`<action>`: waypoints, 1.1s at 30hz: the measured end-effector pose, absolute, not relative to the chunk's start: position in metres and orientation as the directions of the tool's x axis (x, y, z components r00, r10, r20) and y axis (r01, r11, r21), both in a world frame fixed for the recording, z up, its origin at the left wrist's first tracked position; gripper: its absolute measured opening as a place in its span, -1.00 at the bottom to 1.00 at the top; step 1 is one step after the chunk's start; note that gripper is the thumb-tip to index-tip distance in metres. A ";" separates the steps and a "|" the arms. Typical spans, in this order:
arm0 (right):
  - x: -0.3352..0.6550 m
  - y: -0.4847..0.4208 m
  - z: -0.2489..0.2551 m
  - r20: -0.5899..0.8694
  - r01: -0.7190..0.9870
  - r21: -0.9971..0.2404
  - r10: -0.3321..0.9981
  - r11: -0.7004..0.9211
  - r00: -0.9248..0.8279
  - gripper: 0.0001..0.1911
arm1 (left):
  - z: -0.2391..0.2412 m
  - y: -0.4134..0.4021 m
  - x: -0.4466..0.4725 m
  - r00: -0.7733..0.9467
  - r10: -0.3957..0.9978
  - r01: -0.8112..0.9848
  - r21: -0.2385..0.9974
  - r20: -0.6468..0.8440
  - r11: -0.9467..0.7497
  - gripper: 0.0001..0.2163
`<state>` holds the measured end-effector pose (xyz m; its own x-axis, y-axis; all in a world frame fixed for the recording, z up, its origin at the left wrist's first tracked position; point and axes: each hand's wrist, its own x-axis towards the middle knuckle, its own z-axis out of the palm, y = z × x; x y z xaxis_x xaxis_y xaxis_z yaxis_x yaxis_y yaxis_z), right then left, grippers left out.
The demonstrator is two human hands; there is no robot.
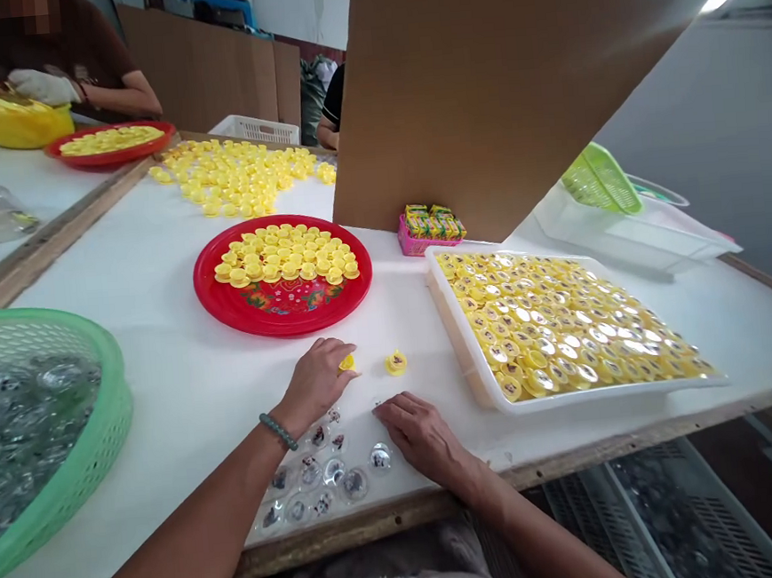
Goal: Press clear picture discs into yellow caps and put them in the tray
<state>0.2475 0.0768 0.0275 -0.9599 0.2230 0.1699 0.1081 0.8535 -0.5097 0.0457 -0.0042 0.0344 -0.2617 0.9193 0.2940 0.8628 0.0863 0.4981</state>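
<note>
My left hand (318, 379), with a beaded bracelet at its wrist, pinches a small round yellow plastic piece (347, 363) above the white table. Lower and to the right, my right hand (418, 424) rests by the tabletop with its fingers drawn together; what lies at its fingertips is too small to make out. Between and above the hands stands a yellow piece with a printed picture in its top (395, 363). Several clear round plastic discs with dark printed figures (354, 483) lie loose near the table's front edge, below my hands.
Yellow pieces lie on a red tray (282, 322) ahead and in a heap (236, 172) behind it. A white tray (462, 354) of assembled pieces stands right, a green basket (116, 381) left. A cardboard panel (477, 86) rises behind a pink basket (416, 246). A gloved co-worker (49, 84) sits far left.
</note>
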 end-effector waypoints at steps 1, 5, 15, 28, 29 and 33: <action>0.246 0.078 0.029 0.176 0.114 -0.549 0.248 0.828 -0.953 -0.79 | 0.037 -0.007 0.046 -0.285 0.904 0.852 0.516 0.320 0.085 -0.73; 0.238 0.083 0.036 0.145 0.168 -0.774 0.429 0.611 -0.892 -0.87 | 0.053 -0.016 0.053 -0.369 0.868 0.734 0.677 0.334 0.051 -0.79; 0.216 0.083 0.036 -0.164 0.096 -0.984 0.546 -0.151 -0.822 -0.84 | 0.052 -0.017 0.077 -0.258 0.966 0.476 0.873 0.025 0.104 -0.92; 0.180 0.092 0.074 0.299 0.038 -0.812 0.472 0.582 -0.829 -0.72 | 0.062 -0.018 0.056 -0.612 0.785 -0.203 0.978 -0.094 -0.041 -0.80; 0.177 0.091 0.073 0.352 0.036 -0.750 0.446 0.660 -0.823 -0.68 | 0.063 -0.019 0.055 -0.621 0.777 -0.237 0.970 -0.104 -0.060 -0.81; 0.166 0.084 0.066 0.511 0.030 -0.549 0.364 0.835 -0.779 -0.69 | 0.062 -0.020 0.055 -0.600 0.788 -0.332 0.939 -0.140 -0.086 -0.83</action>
<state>0.1664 0.0836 0.0665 -0.7789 0.3636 0.5110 0.0300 0.8355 -0.5487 0.0547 -0.0195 0.0620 -0.5998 0.7879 -0.1397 -0.3324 -0.0865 0.9392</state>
